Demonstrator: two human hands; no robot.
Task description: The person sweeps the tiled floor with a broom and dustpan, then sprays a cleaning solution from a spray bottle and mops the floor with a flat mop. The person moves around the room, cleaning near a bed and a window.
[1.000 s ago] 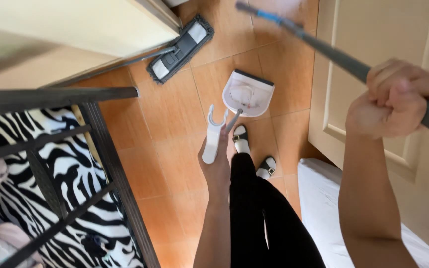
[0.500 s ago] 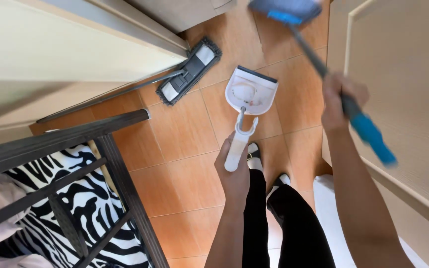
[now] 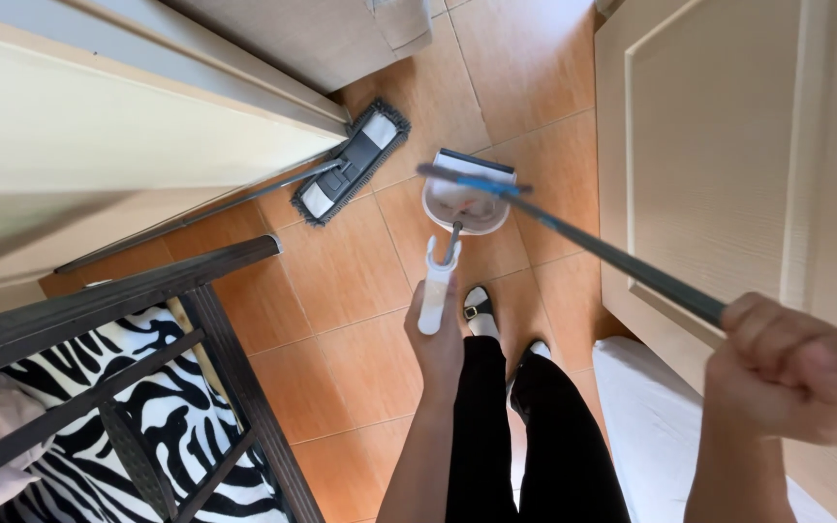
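Your left hand [image 3: 435, 339] is wrapped around the lower end of the white handle of a dustpan [image 3: 465, 201], fingers closed on it, with the pan itself hanging toward the floor at 12 o'clock from that hand. Your right hand [image 3: 794, 373] is clenched in a full fist on the dark pole of a broom [image 3: 612, 254]; the pole runs from the fist toward 10 o'clock, and its blue head lies across the top of the dustpan. Just below the pan, at 6 o'clock, are your dark trouser legs and shoes on the orange tile floor [image 3: 351, 281]. At 9 o'clock from the dustpan a flat mop [image 3: 353, 162] rests on the tiles beside a pale cabinet. A zebra-print cover behind a dark rail [image 3: 108, 305] sits at 8 o'clock, and a cream door [image 3: 719, 145] stands at 2 o'clock.
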